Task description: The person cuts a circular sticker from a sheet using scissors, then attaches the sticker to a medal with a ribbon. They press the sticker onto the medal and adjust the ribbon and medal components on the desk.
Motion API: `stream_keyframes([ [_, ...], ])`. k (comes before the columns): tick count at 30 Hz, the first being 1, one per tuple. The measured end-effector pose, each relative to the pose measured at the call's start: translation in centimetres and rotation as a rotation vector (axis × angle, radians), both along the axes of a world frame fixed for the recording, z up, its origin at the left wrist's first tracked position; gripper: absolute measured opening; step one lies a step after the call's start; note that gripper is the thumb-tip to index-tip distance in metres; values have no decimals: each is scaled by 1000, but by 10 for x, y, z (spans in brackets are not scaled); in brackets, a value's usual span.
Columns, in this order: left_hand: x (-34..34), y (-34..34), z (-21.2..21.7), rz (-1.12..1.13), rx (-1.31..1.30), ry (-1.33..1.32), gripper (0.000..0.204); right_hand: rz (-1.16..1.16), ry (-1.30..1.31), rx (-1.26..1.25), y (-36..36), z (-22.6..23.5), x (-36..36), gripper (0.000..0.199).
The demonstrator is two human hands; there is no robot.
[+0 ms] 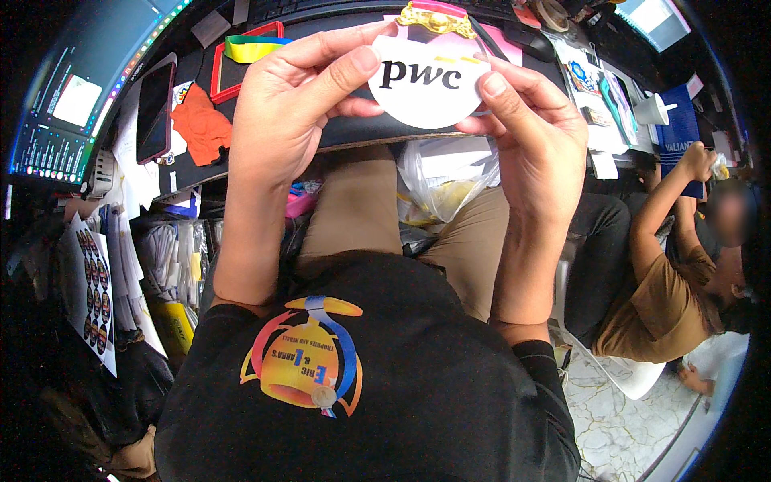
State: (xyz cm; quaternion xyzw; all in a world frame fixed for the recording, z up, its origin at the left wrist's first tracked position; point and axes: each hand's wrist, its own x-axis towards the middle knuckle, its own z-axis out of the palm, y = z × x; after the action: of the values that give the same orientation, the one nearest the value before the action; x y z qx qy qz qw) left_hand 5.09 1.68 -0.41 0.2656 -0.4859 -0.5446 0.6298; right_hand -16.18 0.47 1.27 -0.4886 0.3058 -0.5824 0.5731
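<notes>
Between my two hands is a white round disc (426, 106) with dark lettering and small yellow marks, held up in front of the table edge with its printed face toward me. My left hand (293, 100) pinches its left edge between thumb and fingers. On the opposite edge, the thumb and fingers of my right hand (536, 120) grip it too. Just beyond the disc's top lies a gold ornate medal piece (438, 22) with a red ribbon strip along it; its lower part is hidden behind the disc.
A phone (156, 108), orange cloth (202, 124), red frame (222, 74) and multicoloured ribbon (255, 50) lie left on the dark table. A monitor (76, 80) stands beyond. Rightward are a white cup (652, 111) and a seated person (658, 309). A plastic bag (450, 173) hangs below the table edge.
</notes>
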Motion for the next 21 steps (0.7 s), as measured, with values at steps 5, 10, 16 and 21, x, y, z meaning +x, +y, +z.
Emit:
stream_keyframes([
  [5,2,1,2,-15,18,-15,32,-24,16,-13,4,4,0,24],
  [10,2,4,6,-15,-20,-15,33,-42,15,-32,10,9,3,24],
  [16,2,8,11,7,-32,-19,32,-66,51,-55,15,13,3,23],
  [21,2,11,15,40,-17,-42,32,-76,50,-57,17,14,5,22],
])
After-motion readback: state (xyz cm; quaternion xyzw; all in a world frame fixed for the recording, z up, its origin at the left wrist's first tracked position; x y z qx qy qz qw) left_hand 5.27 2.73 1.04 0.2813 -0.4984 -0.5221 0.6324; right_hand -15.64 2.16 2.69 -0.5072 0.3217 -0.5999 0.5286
